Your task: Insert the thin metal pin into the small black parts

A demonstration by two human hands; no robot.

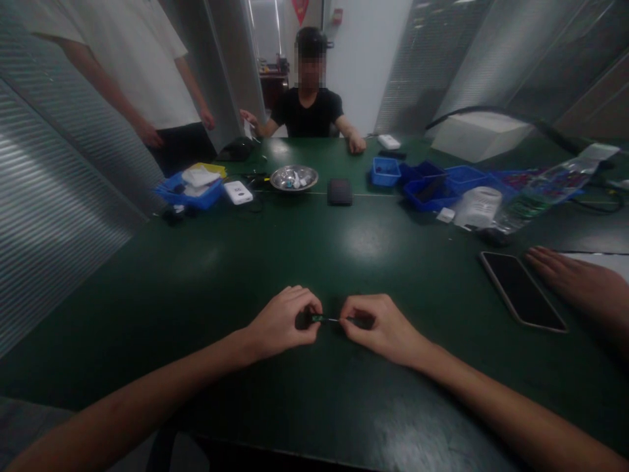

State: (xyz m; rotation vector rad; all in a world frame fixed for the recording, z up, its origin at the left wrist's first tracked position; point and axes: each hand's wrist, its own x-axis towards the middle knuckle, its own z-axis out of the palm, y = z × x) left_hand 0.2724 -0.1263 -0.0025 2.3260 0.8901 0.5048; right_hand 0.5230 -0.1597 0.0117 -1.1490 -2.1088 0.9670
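My left hand (285,320) is closed in a pinch on a small green circuit board (318,318), low over the green tabletop (255,262). Facing it, my right hand (386,331) pinches a thin light-coloured wire or rod (333,320) between thumb and forefinger. This thin piece reaches left to the board's end; whether it is joined to the board I cannot tell. My fingers hide part of both pieces.
At right lie a phone (523,292) and another person's hand (574,275). Farther back stand blue bins (386,172), a metal bowl (293,187), a black square object (340,192), a white device (238,192) and a plastic bottle (545,193). One person sits opposite; another stands left.
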